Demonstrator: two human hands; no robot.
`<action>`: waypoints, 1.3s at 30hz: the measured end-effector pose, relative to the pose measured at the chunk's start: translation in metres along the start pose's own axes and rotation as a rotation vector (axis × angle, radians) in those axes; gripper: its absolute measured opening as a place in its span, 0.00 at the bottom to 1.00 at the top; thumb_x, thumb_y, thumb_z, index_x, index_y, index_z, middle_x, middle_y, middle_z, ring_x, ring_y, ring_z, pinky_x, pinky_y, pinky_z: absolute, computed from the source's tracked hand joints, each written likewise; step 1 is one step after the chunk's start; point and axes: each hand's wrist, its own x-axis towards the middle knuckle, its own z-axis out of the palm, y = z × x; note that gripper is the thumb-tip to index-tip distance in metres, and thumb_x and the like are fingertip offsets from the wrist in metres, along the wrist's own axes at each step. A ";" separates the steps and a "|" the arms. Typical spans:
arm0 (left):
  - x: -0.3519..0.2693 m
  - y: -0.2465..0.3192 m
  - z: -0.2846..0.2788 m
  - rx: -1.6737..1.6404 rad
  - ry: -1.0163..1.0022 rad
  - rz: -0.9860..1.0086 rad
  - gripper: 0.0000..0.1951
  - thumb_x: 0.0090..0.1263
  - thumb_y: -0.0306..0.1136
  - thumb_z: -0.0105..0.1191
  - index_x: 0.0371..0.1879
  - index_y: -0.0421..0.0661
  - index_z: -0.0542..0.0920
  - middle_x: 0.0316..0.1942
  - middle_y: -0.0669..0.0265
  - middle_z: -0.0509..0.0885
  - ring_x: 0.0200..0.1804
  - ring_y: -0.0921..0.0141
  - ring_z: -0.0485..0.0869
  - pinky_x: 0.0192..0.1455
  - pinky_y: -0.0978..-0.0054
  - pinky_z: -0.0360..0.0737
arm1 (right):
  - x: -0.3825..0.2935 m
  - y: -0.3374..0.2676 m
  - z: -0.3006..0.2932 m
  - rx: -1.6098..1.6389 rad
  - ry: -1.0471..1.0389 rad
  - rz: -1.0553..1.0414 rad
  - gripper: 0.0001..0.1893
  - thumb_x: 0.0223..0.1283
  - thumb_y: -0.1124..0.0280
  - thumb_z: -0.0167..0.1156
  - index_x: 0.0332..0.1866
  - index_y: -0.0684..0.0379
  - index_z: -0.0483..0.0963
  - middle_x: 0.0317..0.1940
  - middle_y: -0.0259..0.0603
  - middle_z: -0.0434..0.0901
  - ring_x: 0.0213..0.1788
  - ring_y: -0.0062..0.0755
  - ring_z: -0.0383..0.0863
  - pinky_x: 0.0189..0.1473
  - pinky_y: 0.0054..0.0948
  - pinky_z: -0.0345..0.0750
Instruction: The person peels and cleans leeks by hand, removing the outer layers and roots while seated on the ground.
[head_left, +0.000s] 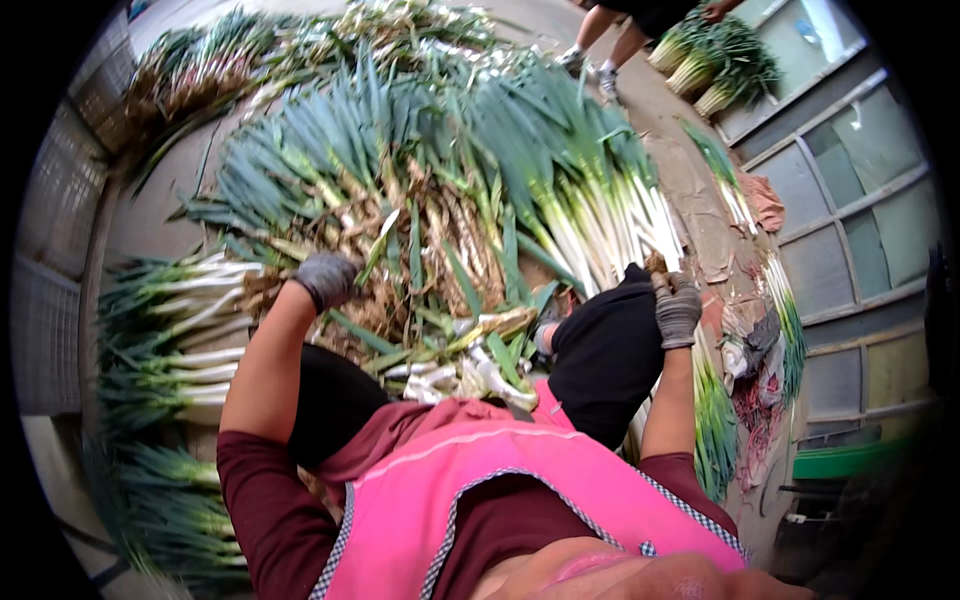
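My left hand (323, 281), in a grey knit glove, is curled over the root ends of untrimmed leeks or large green onions (457, 247). A loose leaf (381, 244) slants up beside its fingers; whether they grip it is hidden. Beyond my black-clad knee, my right hand (677, 309), also gloved, has its fingertips by a brown root clump (655, 262) and the lower ends of clean white stalks (600, 221). I cannot tell if it holds one. Peeled leaves and scraps (469, 371) lie between my legs.
Stalks with white shafts (202, 375) lie in bunches at left; others (712, 420) lie beside my right arm. More leeks (210, 64) and leaf waste cover the floor at the back. A person (622, 34) stands at the upper right near bundled leeks (712, 64). Framed panels (862, 210) line the right side.
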 end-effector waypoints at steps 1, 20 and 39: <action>0.003 -0.001 0.001 -0.023 -0.074 -0.031 0.20 0.57 0.45 0.55 0.46 0.51 0.73 0.36 0.56 0.81 0.40 0.56 0.80 0.41 0.60 0.76 | -0.007 0.007 0.004 0.026 0.000 -0.035 0.13 0.50 0.59 0.62 0.27 0.60 0.76 0.24 0.48 0.77 0.31 0.44 0.77 0.36 0.36 0.71; 0.020 0.003 0.002 0.039 -0.161 -0.097 0.18 0.55 0.47 0.55 0.42 0.52 0.76 0.35 0.58 0.82 0.40 0.58 0.81 0.40 0.62 0.76 | 0.006 -0.011 0.009 0.010 -0.107 -0.082 0.15 0.51 0.61 0.61 0.40 0.60 0.77 0.33 0.47 0.80 0.36 0.40 0.80 0.40 0.33 0.74; -0.004 0.019 -0.010 0.036 -0.110 -0.044 0.22 0.56 0.52 0.52 0.40 0.46 0.78 0.36 0.57 0.82 0.40 0.57 0.80 0.42 0.62 0.76 | -0.005 -0.023 -0.020 -0.172 -0.092 -0.015 0.15 0.48 0.56 0.60 0.35 0.56 0.78 0.31 0.47 0.80 0.36 0.45 0.79 0.41 0.39 0.74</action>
